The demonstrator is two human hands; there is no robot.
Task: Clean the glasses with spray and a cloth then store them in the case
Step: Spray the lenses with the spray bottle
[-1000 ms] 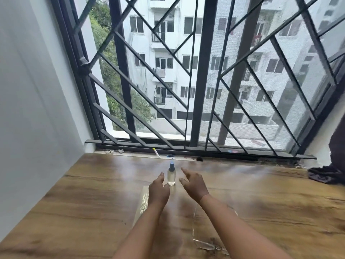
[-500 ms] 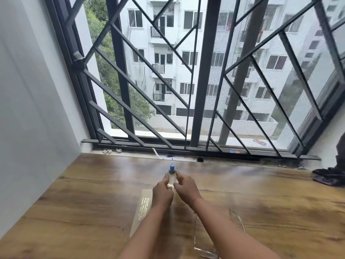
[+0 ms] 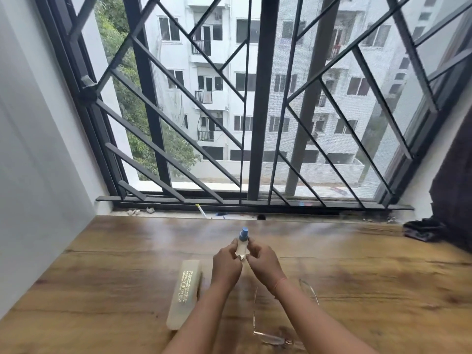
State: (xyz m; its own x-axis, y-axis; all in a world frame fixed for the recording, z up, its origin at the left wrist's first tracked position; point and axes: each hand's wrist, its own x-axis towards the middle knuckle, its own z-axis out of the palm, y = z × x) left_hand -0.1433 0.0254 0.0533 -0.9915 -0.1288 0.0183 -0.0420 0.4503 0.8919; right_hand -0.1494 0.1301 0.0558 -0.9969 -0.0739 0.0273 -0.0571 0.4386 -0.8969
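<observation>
Both grips are clasping the spray bottle. The left hand is pinching its clear body from one side and the right hand from the other, fingers curling round the lower half. The blue nozzle is sticking out above the fingertips, uncovered. Cannot tell whether the bottle base is touching the desk or hanging just above it.

Handling, as judgement: the bottle is looking small, light and stiff, with smooth plastic that is probably slippery if wet. One grip should be wrapping the body while a finger is staying free for the nozzle. The glasses are lying well nearer the camera than the bottle and a little right, under the right forearm. They are looking thin, rimless and fragile, so taking them by a temple arm or the bridge, not the lenses, is seeming safest. The case is lying nearer than the bottle and to its left, closed, looking rigid and easy to take by its long sides. A dark cloth, possibly the cleaning one, is lying far right of the bottle.

Change: a second ago both hands were hovering spread either side of the standing bottle, not touching. Half a second ago they were closing on it. Now both are holding it, and the glasses and case are lying as before.
</observation>
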